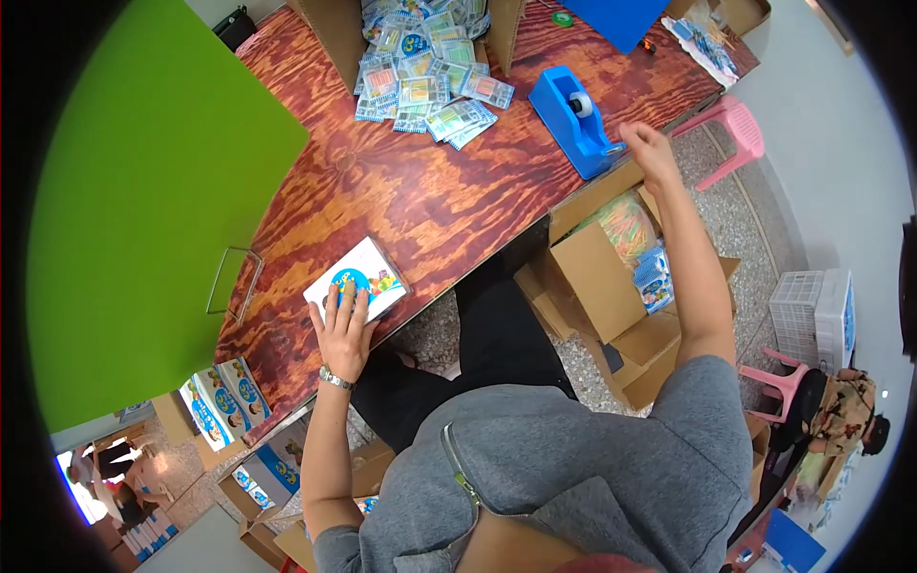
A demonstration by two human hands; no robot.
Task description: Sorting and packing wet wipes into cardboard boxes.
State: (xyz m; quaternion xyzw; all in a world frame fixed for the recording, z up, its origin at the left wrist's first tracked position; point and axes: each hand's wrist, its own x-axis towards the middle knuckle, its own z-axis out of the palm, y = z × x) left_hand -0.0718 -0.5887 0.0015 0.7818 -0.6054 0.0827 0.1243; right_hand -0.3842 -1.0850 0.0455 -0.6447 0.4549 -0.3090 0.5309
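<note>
A small white box [359,258] with coloured pictures lies near the table's front edge, a little left of the middle. My left hand [343,329] rests flat on its near part, fingers spread, and covers some of the print. Farther off to the right stands a blue tape dispenser [570,129] with a roll of tape [581,104] in it. My right hand [650,157] is at the dispenser's front end, its fingers pinched together. Whether a strip of tape is between those fingertips is too small to tell.
An open carton [330,38] at the back spills small printed packets [420,91] onto the red-brown wooden table [382,191]. A green panel [162,191] rises on the left. Cardboard boxes [597,277] stand below the table's right edge, near a pink stool [735,129].
</note>
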